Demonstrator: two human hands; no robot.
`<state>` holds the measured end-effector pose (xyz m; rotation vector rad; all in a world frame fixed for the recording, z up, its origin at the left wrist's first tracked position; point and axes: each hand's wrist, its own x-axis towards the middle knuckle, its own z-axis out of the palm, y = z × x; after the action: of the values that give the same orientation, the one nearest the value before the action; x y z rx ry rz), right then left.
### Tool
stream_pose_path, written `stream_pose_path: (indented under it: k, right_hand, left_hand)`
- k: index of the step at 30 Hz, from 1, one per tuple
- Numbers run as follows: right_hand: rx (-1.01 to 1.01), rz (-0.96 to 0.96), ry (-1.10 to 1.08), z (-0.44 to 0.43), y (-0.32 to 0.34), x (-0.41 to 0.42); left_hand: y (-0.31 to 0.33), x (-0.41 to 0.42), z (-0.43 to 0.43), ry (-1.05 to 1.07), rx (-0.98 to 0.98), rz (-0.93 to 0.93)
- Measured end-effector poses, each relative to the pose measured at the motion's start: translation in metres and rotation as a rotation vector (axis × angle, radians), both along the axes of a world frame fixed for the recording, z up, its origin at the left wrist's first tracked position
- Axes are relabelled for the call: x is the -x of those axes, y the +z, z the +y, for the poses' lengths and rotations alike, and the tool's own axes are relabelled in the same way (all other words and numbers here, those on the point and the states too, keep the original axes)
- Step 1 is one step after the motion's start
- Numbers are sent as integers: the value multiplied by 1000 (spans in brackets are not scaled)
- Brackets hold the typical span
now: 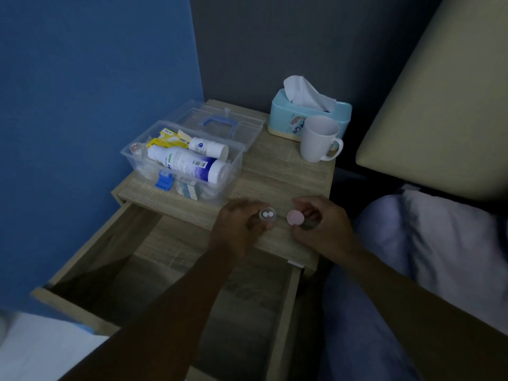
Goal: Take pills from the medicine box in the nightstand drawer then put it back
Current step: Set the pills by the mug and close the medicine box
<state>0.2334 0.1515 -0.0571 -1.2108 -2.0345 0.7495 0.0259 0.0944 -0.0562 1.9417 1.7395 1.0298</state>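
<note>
A clear plastic medicine box (236, 158) stands open on the left of the wooden nightstand top (286, 171), its lid with a blue handle folded back behind it. Inside lie white bottles and packets. My left hand (236, 226) grips a small clear pill container (267, 215) with two white pills showing in it, at the nightstand's front edge. My right hand (321, 221) pinches a round pink cap (295, 217) just to the container's right, apart from it. The drawer (115, 254) below is pulled out and looks bare.
A white mug (319, 138) stands at the back right of the nightstand, in front of a light-blue tissue box (286, 116). A bed with a pillow (439, 243) and cream headboard lies to the right. A blue wall is on the left.
</note>
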Motion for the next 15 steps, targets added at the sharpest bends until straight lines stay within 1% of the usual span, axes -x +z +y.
stream_pose_path:
  k: [3, 7, 10, 12, 15]
  right_hand:
    - [18, 23, -14, -2, -1, 1]
    - [32, 68, -76, -1, -1, 3]
    - [63, 130, -142, 2, 0, 3]
    - [7, 111, -222, 9, 3, 3]
    - [-204, -11, -340, 27, 16, 4]
  left_hand:
    - [1, -4, 1, 40, 19, 21]
    - [5, -1, -2, 61, 179, -33]
    - [5, 2, -4, 64, 203, -45]
    - [8, 2, 1, 74, 174, -29]
    - [17, -2, 22, 83, 161, -13]
